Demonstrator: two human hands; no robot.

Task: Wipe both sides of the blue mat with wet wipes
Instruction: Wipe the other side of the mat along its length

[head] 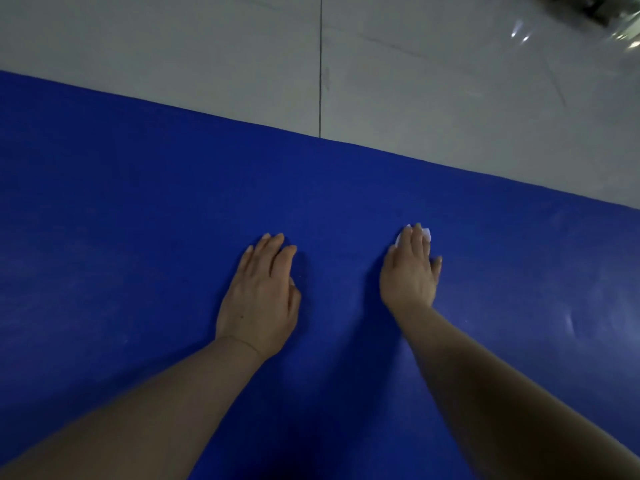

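Two bare hands lie on one blue mat [138, 220], which is spread flat over a pale grey tiled floor [450, 98] and fills the lower view. Flat and palm down, the left hand [259, 296] rests on the mat with straight fingers holding nothing, while the right hand [412, 271] presses one white wet wipe [426, 233] against the mat, its corners peeking past the fingertips. Something dark and shiny [595, 12], too blurred to name, sits on the floor at the far right, well apart from the hands.

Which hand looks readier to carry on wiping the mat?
The right hand. Its flat fingers already press the white wet wipe onto the blue mat. The left hand lies flat on the mat with no wipe showing.
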